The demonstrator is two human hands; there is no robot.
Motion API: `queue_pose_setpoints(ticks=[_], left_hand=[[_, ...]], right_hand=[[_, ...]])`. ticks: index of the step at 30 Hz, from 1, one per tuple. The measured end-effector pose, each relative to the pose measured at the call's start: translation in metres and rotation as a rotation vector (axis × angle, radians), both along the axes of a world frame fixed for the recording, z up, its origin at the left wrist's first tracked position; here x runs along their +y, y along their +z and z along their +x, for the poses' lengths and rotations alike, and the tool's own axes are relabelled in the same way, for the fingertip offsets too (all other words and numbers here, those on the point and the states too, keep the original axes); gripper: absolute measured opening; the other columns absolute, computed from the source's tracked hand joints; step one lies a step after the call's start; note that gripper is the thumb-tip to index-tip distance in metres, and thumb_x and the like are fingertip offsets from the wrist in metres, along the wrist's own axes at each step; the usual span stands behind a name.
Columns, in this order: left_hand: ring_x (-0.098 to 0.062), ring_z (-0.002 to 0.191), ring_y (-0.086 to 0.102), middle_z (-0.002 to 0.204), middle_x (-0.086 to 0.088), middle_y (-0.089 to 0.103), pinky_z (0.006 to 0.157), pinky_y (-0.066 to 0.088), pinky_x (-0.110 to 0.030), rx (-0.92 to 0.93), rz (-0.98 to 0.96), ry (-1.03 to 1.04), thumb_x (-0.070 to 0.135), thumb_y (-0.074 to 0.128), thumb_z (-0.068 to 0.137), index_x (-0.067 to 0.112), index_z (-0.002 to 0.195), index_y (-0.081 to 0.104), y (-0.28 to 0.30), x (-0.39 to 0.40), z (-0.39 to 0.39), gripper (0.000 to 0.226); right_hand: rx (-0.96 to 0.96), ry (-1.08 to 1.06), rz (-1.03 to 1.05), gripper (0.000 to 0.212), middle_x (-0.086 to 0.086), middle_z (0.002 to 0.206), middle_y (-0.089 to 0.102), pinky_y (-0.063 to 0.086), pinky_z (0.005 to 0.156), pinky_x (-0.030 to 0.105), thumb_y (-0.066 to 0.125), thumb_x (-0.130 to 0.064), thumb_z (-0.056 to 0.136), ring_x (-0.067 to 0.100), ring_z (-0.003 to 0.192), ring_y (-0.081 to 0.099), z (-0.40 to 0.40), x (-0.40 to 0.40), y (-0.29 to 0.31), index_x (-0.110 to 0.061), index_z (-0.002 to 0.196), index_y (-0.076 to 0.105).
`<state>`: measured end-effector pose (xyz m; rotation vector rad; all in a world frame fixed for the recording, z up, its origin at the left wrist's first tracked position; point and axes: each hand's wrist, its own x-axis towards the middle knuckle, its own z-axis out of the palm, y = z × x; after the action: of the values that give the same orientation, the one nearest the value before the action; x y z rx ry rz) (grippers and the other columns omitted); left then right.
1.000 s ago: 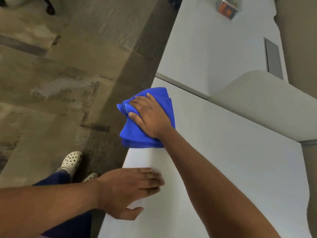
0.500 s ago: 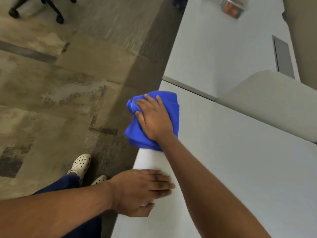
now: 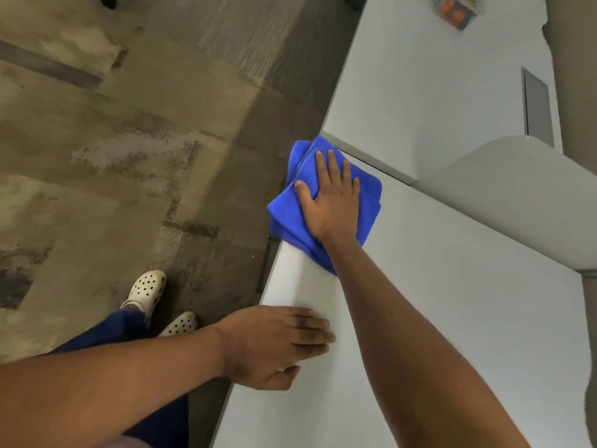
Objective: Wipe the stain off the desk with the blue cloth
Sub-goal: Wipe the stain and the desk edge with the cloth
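Note:
A folded blue cloth (image 3: 368,202) lies on the far left corner of the white desk (image 3: 452,318), partly hanging over its left edge. My right hand (image 3: 332,202) presses flat on top of the cloth with fingers spread. My left hand (image 3: 274,344) rests palm down on the desk's left edge nearer to me, fingers together, thumb hooked over the edge, holding nothing. No stain shows on the visible desk surface; whatever lies under the cloth is hidden.
A second white desk (image 3: 436,76) adjoins beyond a seam, with a small orange case (image 3: 455,11) at its far end and a grey grommet plate (image 3: 536,108). A curved beige divider (image 3: 517,195) rises at right. Carpet floor and my shoes (image 3: 145,292) lie left.
My right hand has pushed the cloth away from me along the desk's left edge, up to the seam at the far corner. My left hand stays planted on the edge.

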<state>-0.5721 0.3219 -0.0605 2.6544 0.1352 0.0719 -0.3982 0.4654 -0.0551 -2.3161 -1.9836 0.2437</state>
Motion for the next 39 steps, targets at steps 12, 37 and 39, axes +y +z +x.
queue_pose_setpoints(ticks=[12, 37, 39], left_hand=[[-0.016, 0.162, 0.014, 0.172, -0.004, 0.029, 0.129, -0.009, -0.03, 0.013, -0.046, 0.014, 0.039, 0.037, 0.104, 0.012, 0.161, 0.036, 0.002, -0.002, 0.001, 0.063], [0.0, 0.156, -0.014, 0.173, 0.012, -0.017, 0.124, 0.001, -0.02, -0.211, -0.87, 1.237, 0.052, 0.039, 0.107, 0.031, 0.16, -0.019, -0.015, -0.017, 0.012, 0.081], [-0.007, 0.16, -0.006, 0.176, 0.006, -0.011, 0.124, 0.0, -0.022, -0.203, -0.928, 1.282, 0.054, 0.038, 0.107, 0.026, 0.163, -0.015, -0.011, -0.002, 0.019, 0.083]], right_hand=[[0.104, 0.267, 0.021, 0.057, -0.004, 0.173, 0.03, 0.013, 0.132, 0.047, 0.037, -0.043, 0.11, 0.023, 0.163, 0.02, 0.021, 0.025, 0.002, -0.029, 0.165, 0.031], [0.013, 0.019, -0.046, 0.08, -0.009, 0.177, 0.015, 0.007, 0.135, 0.043, 0.021, -0.072, 0.102, 0.017, 0.165, 0.008, 0.039, -0.077, -0.004, -0.029, 0.169, 0.009], [0.068, 0.109, -0.062, 0.071, -0.01, 0.176, 0.017, 0.009, 0.135, 0.044, 0.028, -0.063, 0.106, 0.015, 0.164, 0.011, 0.048, -0.063, 0.002, -0.03, 0.168, 0.013]])
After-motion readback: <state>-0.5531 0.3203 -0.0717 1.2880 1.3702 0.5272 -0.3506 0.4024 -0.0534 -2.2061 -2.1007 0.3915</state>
